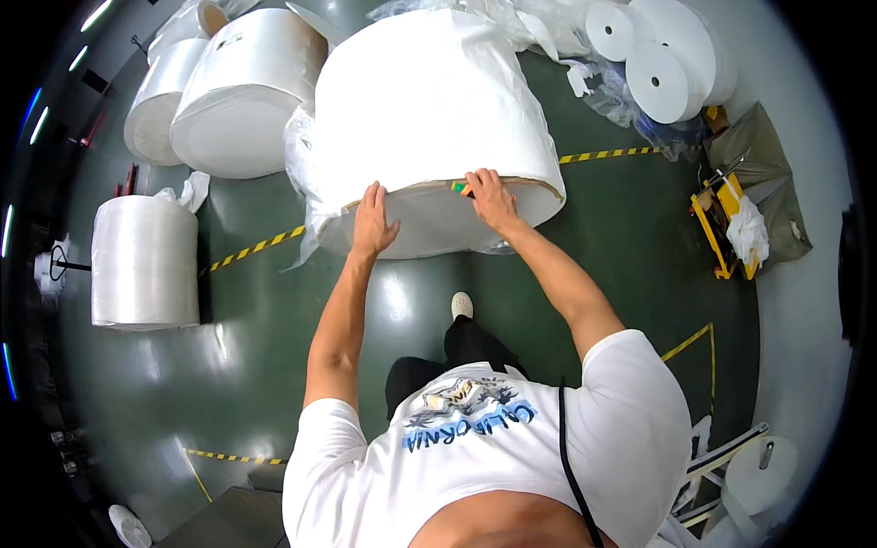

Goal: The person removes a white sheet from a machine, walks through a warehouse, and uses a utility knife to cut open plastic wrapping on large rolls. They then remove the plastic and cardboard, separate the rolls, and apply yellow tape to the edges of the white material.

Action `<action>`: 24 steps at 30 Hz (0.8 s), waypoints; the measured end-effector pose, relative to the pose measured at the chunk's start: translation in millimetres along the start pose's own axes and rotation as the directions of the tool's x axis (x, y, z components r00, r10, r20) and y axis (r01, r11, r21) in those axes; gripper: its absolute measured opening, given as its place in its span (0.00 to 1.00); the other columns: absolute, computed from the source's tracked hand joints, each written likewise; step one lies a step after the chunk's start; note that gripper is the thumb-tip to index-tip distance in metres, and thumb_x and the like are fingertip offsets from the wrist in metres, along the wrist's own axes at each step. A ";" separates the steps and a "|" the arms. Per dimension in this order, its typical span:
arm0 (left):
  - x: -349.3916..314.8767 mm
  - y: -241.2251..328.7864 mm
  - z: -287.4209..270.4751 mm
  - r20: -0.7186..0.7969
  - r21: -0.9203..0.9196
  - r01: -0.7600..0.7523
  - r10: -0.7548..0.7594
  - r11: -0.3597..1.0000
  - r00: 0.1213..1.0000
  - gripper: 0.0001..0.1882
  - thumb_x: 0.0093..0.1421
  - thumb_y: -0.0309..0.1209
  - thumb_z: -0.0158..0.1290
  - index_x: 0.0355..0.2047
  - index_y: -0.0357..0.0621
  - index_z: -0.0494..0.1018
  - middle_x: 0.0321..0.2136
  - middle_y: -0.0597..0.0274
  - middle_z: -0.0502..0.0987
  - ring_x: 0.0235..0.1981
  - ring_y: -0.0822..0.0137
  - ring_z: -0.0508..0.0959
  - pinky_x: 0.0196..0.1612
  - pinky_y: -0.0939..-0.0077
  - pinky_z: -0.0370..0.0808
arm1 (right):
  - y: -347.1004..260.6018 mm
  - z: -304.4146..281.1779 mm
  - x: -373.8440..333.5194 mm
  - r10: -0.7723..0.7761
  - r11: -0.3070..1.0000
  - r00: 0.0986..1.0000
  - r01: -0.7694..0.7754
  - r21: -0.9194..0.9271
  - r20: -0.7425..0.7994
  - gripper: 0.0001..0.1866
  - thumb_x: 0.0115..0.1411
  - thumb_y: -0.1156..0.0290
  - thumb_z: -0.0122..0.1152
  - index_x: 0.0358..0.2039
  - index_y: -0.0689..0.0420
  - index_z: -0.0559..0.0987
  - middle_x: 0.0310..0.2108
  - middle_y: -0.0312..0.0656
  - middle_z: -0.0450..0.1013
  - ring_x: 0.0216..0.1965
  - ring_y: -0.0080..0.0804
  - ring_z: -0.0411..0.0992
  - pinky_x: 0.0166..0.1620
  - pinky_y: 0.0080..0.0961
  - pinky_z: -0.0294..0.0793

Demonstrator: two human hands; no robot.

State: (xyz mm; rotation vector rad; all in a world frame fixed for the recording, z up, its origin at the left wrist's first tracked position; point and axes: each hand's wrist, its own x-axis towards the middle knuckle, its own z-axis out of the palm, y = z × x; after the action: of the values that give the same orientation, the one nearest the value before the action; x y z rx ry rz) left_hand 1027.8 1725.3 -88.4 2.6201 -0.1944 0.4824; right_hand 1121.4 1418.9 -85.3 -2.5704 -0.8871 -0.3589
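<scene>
A large white roll (425, 100) stands in front of me, with clear plastic wrap (306, 151) hanging loose at its left side. A brown band runs along the near rim of its end. My left hand (374, 226) rests at this rim, its fingers stretched out and thumb apart, holding nothing. Further right along the same rim, my right hand (494, 203) is closed round a small green-and-orange tool (462, 189). Most of that tool is hidden by my fingers, so its exact kind does not show.
Wrapped rolls (247, 100) stand at the far left, and another roll (146, 260) is nearer on that side. Smaller white rolls (658, 82) lie at the far right. A yellow cart (708, 224) stands by the right wall. Yellow-and-black tape (256, 248) marks the green floor.
</scene>
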 end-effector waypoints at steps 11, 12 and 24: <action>-90.2 7.9 16.0 0.523 0.141 -0.037 -0.042 0.989 0.851 0.13 0.54 0.32 0.63 0.38 0.46 0.74 0.33 0.53 0.81 0.44 0.50 0.81 0.51 0.54 0.72 | -10.4 7.0 -109.6 -0.037 0.999 0.866 0.018 0.044 0.498 0.19 0.46 0.74 0.73 0.39 0.57 0.77 0.39 0.47 0.75 0.45 0.48 0.75 0.48 0.43 0.79; -100.7 7.7 14.3 0.580 0.085 -0.090 0.024 0.992 0.814 0.12 0.54 0.32 0.63 0.36 0.46 0.74 0.30 0.54 0.81 0.41 0.49 0.82 0.49 0.55 0.74 | -12.9 2.2 -131.8 -0.057 0.993 0.836 -0.008 0.117 0.545 0.16 0.48 0.75 0.71 0.38 0.56 0.77 0.37 0.48 0.78 0.42 0.52 0.78 0.46 0.47 0.79; -7.0 14.2 95.4 0.717 -0.424 0.754 -0.323 0.502 0.618 0.32 0.54 0.49 0.73 0.41 0.32 0.75 0.41 0.51 0.79 0.43 0.65 0.78 0.51 0.66 0.75 | -79.1 -187.7 -272.7 0.633 0.732 0.539 -0.650 -0.204 0.556 0.12 0.53 0.69 0.74 0.34 0.56 0.79 0.35 0.50 0.79 0.41 0.57 0.78 0.43 0.50 0.76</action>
State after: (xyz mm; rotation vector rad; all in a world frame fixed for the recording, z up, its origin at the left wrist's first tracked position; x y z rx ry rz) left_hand 1047.0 1668.3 -164.2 1.7870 0.2879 -0.5449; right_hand 841.7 1247.3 5.4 -2.7794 -0.0158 0.7247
